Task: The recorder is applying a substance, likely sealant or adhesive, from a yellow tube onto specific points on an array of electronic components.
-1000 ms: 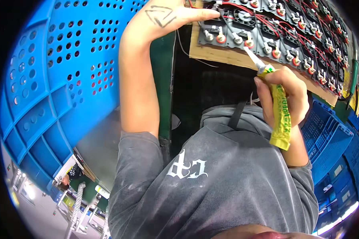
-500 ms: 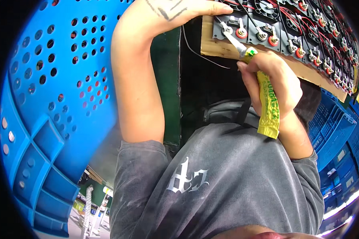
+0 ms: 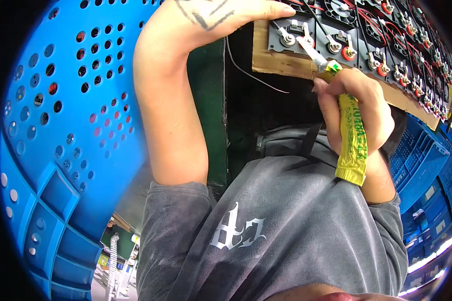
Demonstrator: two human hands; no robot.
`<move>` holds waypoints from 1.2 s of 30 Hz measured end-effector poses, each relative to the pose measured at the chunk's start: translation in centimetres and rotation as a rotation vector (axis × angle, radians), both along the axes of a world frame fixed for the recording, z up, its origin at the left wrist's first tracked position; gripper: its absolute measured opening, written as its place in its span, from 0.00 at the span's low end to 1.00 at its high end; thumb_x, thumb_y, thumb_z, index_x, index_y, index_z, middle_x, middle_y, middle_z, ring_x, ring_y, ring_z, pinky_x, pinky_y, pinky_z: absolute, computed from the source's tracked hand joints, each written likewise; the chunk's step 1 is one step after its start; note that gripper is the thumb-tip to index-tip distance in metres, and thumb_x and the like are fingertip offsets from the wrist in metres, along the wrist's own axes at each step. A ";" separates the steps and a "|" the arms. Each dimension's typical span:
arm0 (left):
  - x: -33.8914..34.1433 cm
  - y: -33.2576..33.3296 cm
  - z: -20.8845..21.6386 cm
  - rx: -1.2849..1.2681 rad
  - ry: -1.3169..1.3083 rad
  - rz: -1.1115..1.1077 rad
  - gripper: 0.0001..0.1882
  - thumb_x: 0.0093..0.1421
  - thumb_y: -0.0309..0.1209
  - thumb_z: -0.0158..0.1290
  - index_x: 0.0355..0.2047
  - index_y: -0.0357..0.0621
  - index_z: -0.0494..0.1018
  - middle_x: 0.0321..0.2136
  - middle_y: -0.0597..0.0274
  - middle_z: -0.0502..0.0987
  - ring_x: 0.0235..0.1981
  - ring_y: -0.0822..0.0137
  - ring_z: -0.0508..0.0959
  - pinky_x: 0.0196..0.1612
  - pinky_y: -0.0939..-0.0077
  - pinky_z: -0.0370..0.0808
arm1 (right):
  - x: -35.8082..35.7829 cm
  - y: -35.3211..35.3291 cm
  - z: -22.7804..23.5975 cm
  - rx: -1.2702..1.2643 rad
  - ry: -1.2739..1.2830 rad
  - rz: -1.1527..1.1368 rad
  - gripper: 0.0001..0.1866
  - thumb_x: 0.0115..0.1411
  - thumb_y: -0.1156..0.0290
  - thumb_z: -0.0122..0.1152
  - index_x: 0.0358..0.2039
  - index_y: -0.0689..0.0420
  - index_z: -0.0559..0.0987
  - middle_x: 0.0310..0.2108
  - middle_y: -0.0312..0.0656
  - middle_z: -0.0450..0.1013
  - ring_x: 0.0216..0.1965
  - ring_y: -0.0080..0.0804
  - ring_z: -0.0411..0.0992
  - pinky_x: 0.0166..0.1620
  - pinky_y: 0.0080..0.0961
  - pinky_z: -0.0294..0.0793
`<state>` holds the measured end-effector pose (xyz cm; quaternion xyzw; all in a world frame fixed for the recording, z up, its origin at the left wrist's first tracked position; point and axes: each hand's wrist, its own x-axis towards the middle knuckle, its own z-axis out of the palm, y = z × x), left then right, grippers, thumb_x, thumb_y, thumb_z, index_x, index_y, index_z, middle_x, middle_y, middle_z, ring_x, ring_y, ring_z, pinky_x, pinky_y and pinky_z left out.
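on the left is a big blue crate (image 3: 75,116), and up top a wooden board (image 3: 278,64) has black fan parts (image 3: 339,12) on it. the right hand (image 3: 364,103) is curled around a yellow tube (image 3: 353,145), just in front of the board. the tube's white tip (image 3: 309,49) is right by a post with a red ring (image 3: 309,36); i can't tell if they touch. the left hand (image 3: 211,22) has its thumb by the parts, but its fingers are cut off, so i can't tell if it holds something. best, i think, to keep the tip close and squeeze softly.

Blue crates (image 3: 78,119), bright strip lights (image 3: 433,259)
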<state>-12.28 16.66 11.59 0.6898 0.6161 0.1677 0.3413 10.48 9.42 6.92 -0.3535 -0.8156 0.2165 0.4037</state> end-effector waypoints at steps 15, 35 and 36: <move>0.2 -0.1 0.2 -0.069 -0.025 0.022 0.29 0.52 0.35 0.70 0.49 0.41 0.67 0.38 0.60 0.64 0.34 0.68 0.64 0.41 0.74 0.69 | 0.0 -0.3 0.3 0.043 0.011 0.007 0.14 0.50 0.82 0.77 0.35 0.60 0.80 0.26 0.41 0.76 0.28 0.34 0.77 0.38 0.27 0.78; 0.5 -0.1 -0.3 -0.036 -0.059 -0.019 0.27 0.53 0.34 0.69 0.47 0.41 0.68 0.38 0.62 0.63 0.35 0.69 0.64 0.42 0.75 0.69 | 0.9 -0.3 -0.5 0.006 -0.001 0.045 0.16 0.51 0.86 0.75 0.37 0.62 0.77 0.25 0.40 0.73 0.25 0.33 0.73 0.35 0.27 0.76; 0.3 -0.1 -0.4 -0.025 -0.069 -0.027 0.27 0.53 0.35 0.69 0.47 0.41 0.68 0.38 0.62 0.63 0.35 0.69 0.64 0.42 0.75 0.68 | 0.9 -0.3 -0.5 0.005 -0.001 0.039 0.16 0.51 0.86 0.75 0.36 0.62 0.77 0.25 0.40 0.73 0.25 0.33 0.73 0.35 0.27 0.76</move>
